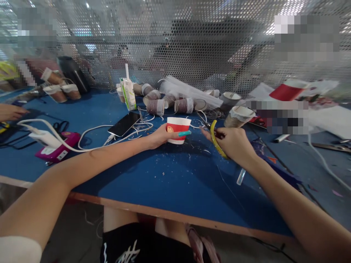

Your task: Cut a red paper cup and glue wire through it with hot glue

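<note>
My left hand (162, 136) is closed around a red and white paper cup (178, 126), held just above the blue tabletop. A teal covering shows on its thumb, which presses on the cup's near side. To the right, my right hand (233, 140) is wrapped around scissors (218, 144) with a yellow handle. Their dark blades reach up and left, apart from the cup. Behind the right hand stands a cup wrapped in brown thread (236, 117) with a white rim. White scraps are strewn over the table below the cup.
Several thread-wrapped cups (155, 106) lie at the back by a drink carton (128, 93) and a bundle of clear plastic (192, 91). A phone (124, 123), white cable and purple power strip (59, 148) sit left. Another person's hand (12, 112) is at far left.
</note>
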Available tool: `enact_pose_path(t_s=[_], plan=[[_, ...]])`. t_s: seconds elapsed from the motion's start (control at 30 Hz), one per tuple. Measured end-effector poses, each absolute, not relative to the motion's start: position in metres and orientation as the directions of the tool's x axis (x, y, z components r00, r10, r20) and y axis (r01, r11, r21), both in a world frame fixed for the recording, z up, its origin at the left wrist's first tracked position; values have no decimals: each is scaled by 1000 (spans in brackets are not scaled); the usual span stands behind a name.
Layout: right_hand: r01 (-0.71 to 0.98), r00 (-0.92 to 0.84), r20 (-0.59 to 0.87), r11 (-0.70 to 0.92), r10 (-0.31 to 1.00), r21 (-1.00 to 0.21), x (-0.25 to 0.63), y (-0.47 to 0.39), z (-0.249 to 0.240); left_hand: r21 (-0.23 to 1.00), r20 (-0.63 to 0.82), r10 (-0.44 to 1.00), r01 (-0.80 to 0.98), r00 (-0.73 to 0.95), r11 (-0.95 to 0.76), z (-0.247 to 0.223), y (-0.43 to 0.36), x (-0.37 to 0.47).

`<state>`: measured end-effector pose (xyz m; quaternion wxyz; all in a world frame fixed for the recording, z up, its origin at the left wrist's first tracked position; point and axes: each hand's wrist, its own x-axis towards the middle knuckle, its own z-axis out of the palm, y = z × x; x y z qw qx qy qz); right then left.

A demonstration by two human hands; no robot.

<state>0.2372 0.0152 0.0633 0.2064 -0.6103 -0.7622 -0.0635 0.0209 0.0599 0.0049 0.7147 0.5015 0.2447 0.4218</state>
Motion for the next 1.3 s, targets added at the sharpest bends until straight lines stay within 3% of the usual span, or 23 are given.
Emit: enact_pose_path(t_s=[0.53,0.8,1.3], plan=[[904,-151,406,292,901,-312,228,10,52,892,-11,887,-396,462,218,6,56,23],[890,-86,406,254,910,-379,229,12,48,944,134,909,-330,396,5,-4,57,24],[862,-101,357,261,929,-435,230,11,41,965,159,892,-256,422,-51,-1,57,23]])
